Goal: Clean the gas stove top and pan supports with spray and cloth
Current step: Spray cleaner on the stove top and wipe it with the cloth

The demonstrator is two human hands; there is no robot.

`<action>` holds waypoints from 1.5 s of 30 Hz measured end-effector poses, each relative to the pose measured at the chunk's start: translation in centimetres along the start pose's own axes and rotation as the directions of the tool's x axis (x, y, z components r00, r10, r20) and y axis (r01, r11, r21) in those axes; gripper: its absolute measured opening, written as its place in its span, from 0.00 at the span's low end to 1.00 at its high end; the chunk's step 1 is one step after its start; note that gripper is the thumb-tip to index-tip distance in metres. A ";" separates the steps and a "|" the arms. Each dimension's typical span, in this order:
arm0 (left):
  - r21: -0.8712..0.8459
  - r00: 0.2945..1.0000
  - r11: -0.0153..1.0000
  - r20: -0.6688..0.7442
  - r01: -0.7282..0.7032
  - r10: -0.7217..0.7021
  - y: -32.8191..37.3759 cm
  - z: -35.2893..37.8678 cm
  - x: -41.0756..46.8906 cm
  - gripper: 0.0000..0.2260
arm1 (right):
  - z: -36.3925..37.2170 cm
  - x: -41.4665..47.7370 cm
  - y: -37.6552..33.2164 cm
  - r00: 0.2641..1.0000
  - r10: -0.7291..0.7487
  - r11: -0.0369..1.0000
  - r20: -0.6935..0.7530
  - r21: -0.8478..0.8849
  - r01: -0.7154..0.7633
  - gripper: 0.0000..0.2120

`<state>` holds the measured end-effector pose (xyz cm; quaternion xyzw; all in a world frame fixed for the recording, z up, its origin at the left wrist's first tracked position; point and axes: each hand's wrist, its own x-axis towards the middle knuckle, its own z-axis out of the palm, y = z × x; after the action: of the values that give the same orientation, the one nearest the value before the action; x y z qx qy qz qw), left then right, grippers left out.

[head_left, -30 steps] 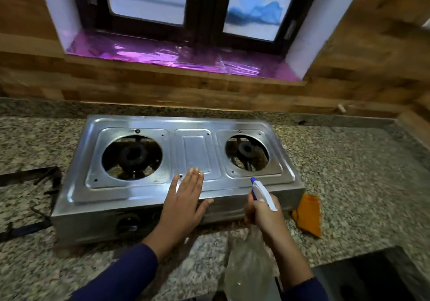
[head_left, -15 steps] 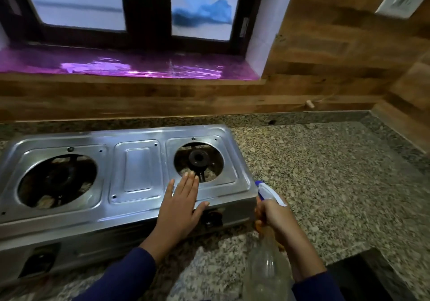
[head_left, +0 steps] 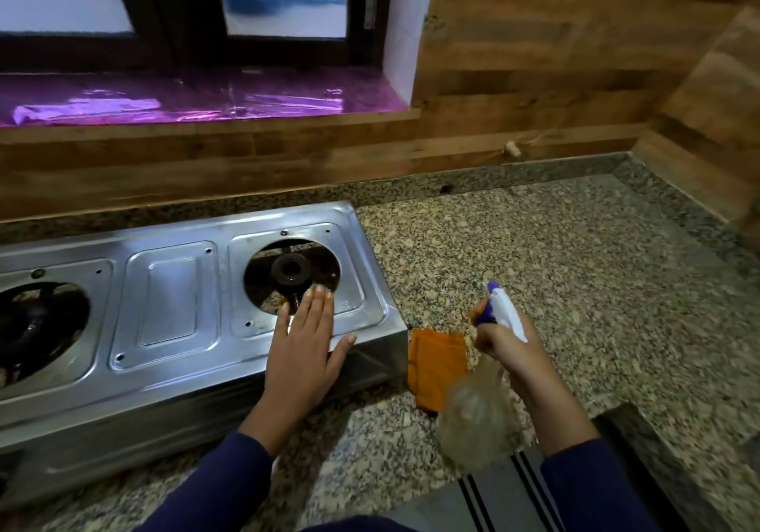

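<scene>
Item: steel gas stove [head_left: 172, 317], on the granite bench [head_left: 575, 293], left side. Our left hand [head_left: 302, 350] lies flat and released on its near right edge, beside the right burner [head_left: 290, 270]. Our right hand's [head_left: 508, 340] grip clasps the spray bottle [head_left: 477, 412]. Orange cloth [head_left: 436, 363] lies between stove and bottle

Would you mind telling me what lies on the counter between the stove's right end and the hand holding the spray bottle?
In the head view, an orange cloth lies there on the granite counter.
</scene>
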<state>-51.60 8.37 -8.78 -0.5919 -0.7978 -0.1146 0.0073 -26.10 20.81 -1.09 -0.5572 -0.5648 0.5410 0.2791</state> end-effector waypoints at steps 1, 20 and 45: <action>0.004 1.000 1.000 -0.005 -0.001 0.001 0.0 0.0 -0.1 0.35 | -0.6 0.5 0.2 0.998 -0.018 1.000 -0.057 0.012 0.019 0.15; 0.053 1.000 0.998 0.010 -0.018 0.017 0.1 -0.3 -0.4 0.32 | -2.9 3.0 4.8 0.850 -0.113 0.979 -0.514 0.088 0.184 0.44; -0.116 0.990 0.984 -0.025 0.137 -0.141 -14.4 -4.0 -5.5 0.32 | 7.6 -0.4 1.6 0.882 -0.124 0.992 -0.455 -0.054 0.112 0.09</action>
<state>-64.06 -1.50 -8.19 -0.5322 -0.8291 -0.1698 -0.0213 -32.43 17.87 -4.43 -0.6370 -0.5231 0.3691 0.4293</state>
